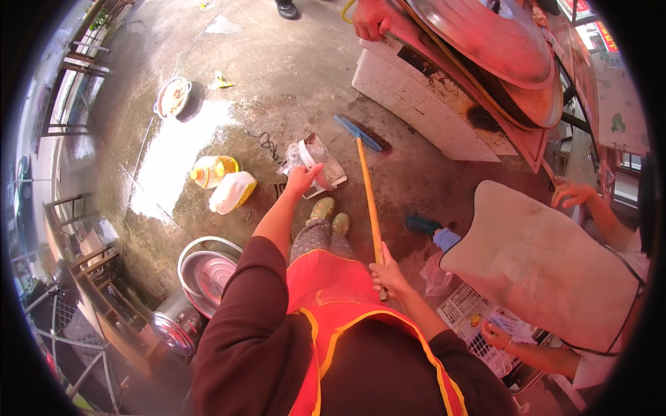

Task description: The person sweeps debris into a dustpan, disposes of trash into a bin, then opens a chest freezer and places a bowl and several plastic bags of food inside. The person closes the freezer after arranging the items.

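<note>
My right hand (390,276) is wrapped round the upper part of a broom's orange stick (366,187). The broom's blue head (357,132) rests on the concrete floor ahead, to the right of a dustpan (333,166). Around the dustpan's pale arched handle, my left hand (302,179) is closed, with the arm stretched forward. Some whitish, crumpled stuff (294,156) lies in or against the dustpan's left side; its kind is unclear. My shoes (323,208) stand just behind the dustpan.
Two yellow-capped oil jugs (232,193) stand left, with a bowl of food (173,98) farther off. Metal pots (177,324) sit near left. A white box-like stand (423,97) with large lids (499,41) blocks the far right. A person in a beige apron (541,256) sits right, beside a crate (463,310).
</note>
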{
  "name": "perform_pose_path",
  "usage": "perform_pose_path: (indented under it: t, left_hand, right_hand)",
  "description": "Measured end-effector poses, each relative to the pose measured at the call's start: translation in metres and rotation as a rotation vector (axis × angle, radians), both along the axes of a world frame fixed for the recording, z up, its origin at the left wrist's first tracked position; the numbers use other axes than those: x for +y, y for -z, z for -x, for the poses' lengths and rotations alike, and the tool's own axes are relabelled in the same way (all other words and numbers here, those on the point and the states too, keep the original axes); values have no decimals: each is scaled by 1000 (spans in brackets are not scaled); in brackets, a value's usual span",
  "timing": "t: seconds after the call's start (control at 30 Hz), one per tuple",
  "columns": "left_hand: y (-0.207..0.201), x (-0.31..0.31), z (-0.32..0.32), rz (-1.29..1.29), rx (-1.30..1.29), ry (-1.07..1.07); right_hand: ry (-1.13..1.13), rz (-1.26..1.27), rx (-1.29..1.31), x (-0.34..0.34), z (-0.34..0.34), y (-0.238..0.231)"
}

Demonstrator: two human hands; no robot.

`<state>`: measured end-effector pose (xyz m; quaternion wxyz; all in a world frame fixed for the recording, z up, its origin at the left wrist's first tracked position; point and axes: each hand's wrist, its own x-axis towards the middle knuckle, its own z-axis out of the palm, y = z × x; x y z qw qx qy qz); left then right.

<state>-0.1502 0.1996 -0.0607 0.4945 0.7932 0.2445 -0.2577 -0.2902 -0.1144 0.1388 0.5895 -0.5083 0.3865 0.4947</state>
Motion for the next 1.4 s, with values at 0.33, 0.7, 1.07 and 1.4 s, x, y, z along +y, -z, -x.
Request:
perform_pose_path:
  t: [0.33, 0.7, 1.07, 1.4]
  left_hand:
    - [-8, 47, -11, -7, -137, 15]
    - [-3, 190, -34, -4, -374, -417]
    - [-48, 328, -129, 303, -262, -1058]
    - [7, 430, -241, 249, -159, -1365]
  right_hand:
    - [-98, -116, -15, -10, -38, -117]
    - [-390, -43, -257, 139, -187, -108]
    - [-984, 36, -850, 286, -423, 62]
    - [-1466, 29, -1128, 510, -658, 108]
